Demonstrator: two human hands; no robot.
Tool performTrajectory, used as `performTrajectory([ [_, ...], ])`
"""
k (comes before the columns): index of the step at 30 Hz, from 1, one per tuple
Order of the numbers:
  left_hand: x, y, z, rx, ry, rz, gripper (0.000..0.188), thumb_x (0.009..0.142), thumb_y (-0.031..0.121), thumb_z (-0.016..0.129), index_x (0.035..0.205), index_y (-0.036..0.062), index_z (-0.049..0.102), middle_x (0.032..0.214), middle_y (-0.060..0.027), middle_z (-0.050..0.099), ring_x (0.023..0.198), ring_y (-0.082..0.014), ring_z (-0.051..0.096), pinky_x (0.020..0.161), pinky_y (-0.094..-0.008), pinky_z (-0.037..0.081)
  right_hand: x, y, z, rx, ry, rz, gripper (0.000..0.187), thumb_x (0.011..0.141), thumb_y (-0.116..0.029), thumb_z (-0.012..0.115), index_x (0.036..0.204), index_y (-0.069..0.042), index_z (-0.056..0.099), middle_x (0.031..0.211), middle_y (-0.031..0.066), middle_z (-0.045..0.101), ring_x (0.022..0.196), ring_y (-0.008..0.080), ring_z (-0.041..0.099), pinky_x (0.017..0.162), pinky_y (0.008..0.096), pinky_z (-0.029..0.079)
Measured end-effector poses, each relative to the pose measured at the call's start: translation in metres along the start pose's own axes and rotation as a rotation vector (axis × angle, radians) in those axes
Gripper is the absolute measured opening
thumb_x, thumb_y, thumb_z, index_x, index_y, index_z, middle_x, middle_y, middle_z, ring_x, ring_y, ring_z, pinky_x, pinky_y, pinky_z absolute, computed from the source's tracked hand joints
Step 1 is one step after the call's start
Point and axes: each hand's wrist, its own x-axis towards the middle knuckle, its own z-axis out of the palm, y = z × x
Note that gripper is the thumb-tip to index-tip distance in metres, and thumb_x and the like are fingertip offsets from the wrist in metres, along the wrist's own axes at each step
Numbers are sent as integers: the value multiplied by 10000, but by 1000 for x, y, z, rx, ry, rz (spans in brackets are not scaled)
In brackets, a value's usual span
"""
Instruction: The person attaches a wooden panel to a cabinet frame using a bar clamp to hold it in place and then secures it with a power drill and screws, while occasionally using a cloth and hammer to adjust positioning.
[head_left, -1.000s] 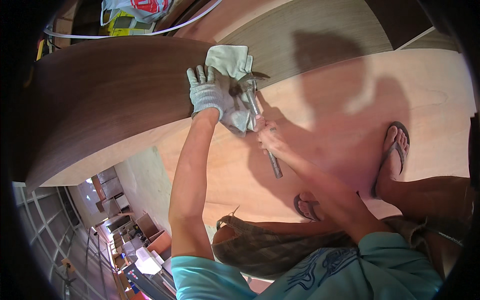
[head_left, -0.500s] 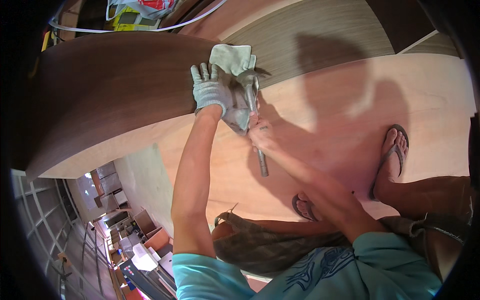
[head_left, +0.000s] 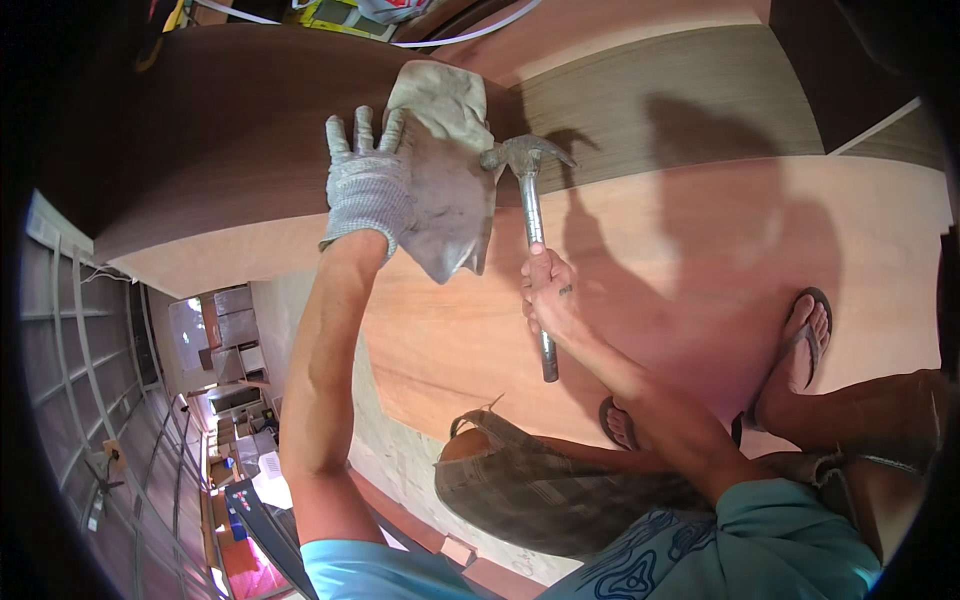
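Note:
My left hand [head_left: 368,185], in a grey knit glove, lies flat with fingers stretched out on a dark brown wood-grain panel [head_left: 230,120]. Its right side meets a folded, stained grey-white cloth [head_left: 445,175], which hangs over the panel's near edge; the thumb is hard to make out. My bare right hand [head_left: 550,285] is wrapped round the metal handle of a claw hammer [head_left: 532,205]. The hammer's striking face is at the cloth's right edge, its claw pointing right. Whether the face touches the cloth, I cannot tell.
A pale plywood sheet [head_left: 650,280] spreads below, with my sandalled feet on it. Beyond the dark panel lie a greyish wood-grain board [head_left: 660,95], a white strip [head_left: 470,38] and plastic bags. Metal lattice [head_left: 85,330] and stacked goods stand at the left.
The hammer head has shifted right, from over the cloth to its right edge. More of the cloth shows, my left hand appears farther left, and the whole view has shifted.

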Motion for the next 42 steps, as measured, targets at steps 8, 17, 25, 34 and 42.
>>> performTrajectory([
  [8,-9,-9,2,48,53,-38,769,927,578,519,1549,131,453,1675,-81,311,1559,-361,222,1237,-624,48,16,13,25,-223,-66,-198,468,1093,-501,385,914,-82,494,583,28,456,423,146,460,388,357,381],
  [17,-7,-8,-9,-152,29,-106,670,1009,420,407,1575,62,391,1692,-104,263,1582,-359,137,1241,-633,-20,7,-29,32,-307,-128,-140,491,1081,-533,379,907,-92,507,569,14,471,385,122,431,339,317,335],
  [25,-27,-22,-7,-156,131,-150,660,943,368,503,1526,60,471,1645,-89,364,1552,-333,253,1268,-597,43,-8,-61,31,-176,-232,-203,454,1088,-537,363,949,-112,442,612,0,415,391,95,403,307,281,348],
  [34,-132,-96,-29,-103,454,-417,680,767,325,711,1390,69,616,1514,-133,499,1483,-355,348,1251,-563,189,-52,-125,71,-58,-336,-481,513,1075,-587,363,956,-92,431,643,24,414,438,111,408,364,286,345],
  [42,-174,65,71,-889,172,-242,134,759,226,704,805,116,764,858,-86,723,957,-270,653,1072,-519,404,-31,-139,32,-224,-306,-674,550,1037,-653,406,954,-111,440,612,38,410,421,125,391,349,290,317],
])
